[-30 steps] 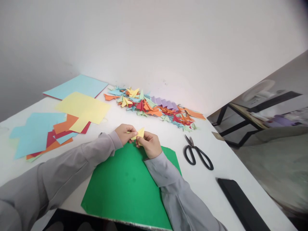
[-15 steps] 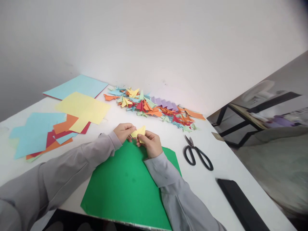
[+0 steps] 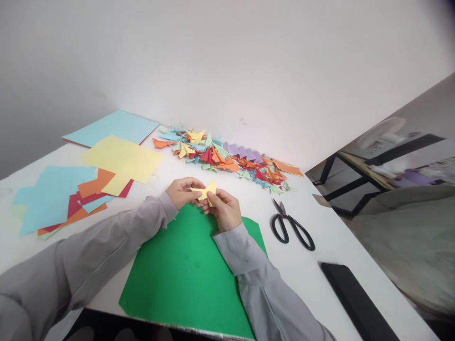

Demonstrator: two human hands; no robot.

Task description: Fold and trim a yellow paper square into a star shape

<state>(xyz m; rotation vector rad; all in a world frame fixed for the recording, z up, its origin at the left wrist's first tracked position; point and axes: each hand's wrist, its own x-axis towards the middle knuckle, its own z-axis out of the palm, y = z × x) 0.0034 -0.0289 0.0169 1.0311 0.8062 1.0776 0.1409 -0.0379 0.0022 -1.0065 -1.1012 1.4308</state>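
Note:
A small folded yellow paper piece [image 3: 205, 191] is pinched between both hands just above the far edge of a large green sheet [image 3: 188, 274]. My left hand [image 3: 182, 192] grips its left side with closed fingers. My right hand [image 3: 224, 210] holds its right side, thumb and fingers pressed on the paper. Both arms wear grey sleeves and rest over the white table [image 3: 320, 222].
A long heap of folded coloured paper shapes [image 3: 227, 158] lies along the far wall. Flat sheets in yellow [image 3: 122, 158], blue [image 3: 112, 125], orange and red lie at the left. Black scissors [image 3: 292, 229] lie right of my hands, and a black flat case [image 3: 355, 298] near the table's right edge.
The yellow piece has been turned and opened a little between my fingers, now showing pointed tips. Both hands shifted slightly up and away from me.

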